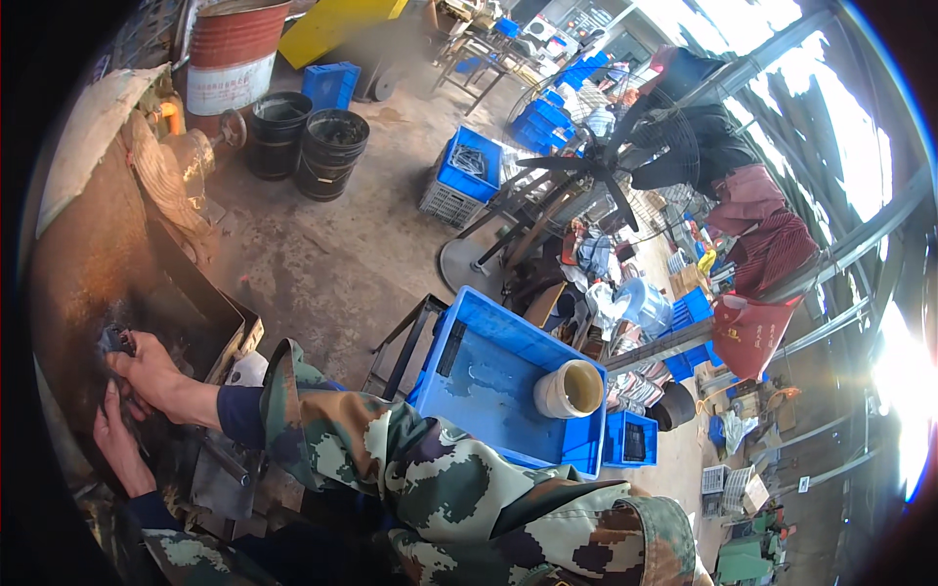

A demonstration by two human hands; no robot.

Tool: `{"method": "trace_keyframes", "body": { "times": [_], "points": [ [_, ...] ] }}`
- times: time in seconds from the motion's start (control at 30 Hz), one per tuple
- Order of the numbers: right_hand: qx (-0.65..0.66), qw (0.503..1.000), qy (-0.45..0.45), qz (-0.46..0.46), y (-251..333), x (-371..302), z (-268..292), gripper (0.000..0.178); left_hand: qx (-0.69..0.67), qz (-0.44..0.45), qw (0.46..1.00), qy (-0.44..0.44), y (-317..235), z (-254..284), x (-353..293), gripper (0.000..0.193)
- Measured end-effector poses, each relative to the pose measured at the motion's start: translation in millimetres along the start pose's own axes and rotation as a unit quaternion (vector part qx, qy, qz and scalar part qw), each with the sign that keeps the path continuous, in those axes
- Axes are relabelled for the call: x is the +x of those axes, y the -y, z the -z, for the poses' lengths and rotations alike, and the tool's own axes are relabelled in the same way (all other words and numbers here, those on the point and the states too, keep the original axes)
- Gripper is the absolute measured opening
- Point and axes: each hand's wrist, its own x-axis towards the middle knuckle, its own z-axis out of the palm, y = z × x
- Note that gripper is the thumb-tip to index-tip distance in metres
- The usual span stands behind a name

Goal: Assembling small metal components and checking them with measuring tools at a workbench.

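At the far left, my right hand (pixel 156 379) is closed, thumb and fingers gripping a small dark piece (pixel 117 340) whose kind I cannot make out. Close below it, my left hand (pixel 119 444) has its fingers up against the lower part of what looks like the same piece, partly hidden by the right hand. Both hands are in front of a brown, dust-stained machine housing (pixel 93 264); the surface right behind the piece is dark and blurred. A camouflage sleeve (pixel 440 464) covers my right arm.
Right of my arm stands a blue bin (pixel 498 366) with some water and a cream bucket (pixel 569 389). Beyond are a black fan (pixel 596 161), a blue crate (pixel 469 166) on a grey one, two black buckets (pixel 330 151) and a red-and-white drum (pixel 233 59). Clothes (pixel 762 230) hang at right.
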Motion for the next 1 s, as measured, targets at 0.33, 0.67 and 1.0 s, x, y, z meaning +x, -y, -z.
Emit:
{"method": "trace_keyframes", "body": {
  "times": [0.33, 0.67, 1.0],
  "points": [
    [0.080, 0.994, -0.028, -0.075, 17.0, 6.3, 24.3, 0.017, 0.106, 0.196, 0.971, 0.089, 101.3, 104.3, 67.1, 0.040],
    [0.152, 0.976, -0.099, -0.125, 27.3, 3.0, 38.1, 0.024, 0.276, -0.090, 0.943, 0.164, 148.7, 122.5, 84.1, 0.036],
    [0.134, 0.977, -0.121, -0.115, 31.2, -2.1, 44.5, 0.018, 0.305, -0.086, 0.933, 0.174, 127.6, 111.3, 78.6, 0.034]
  ]
}}
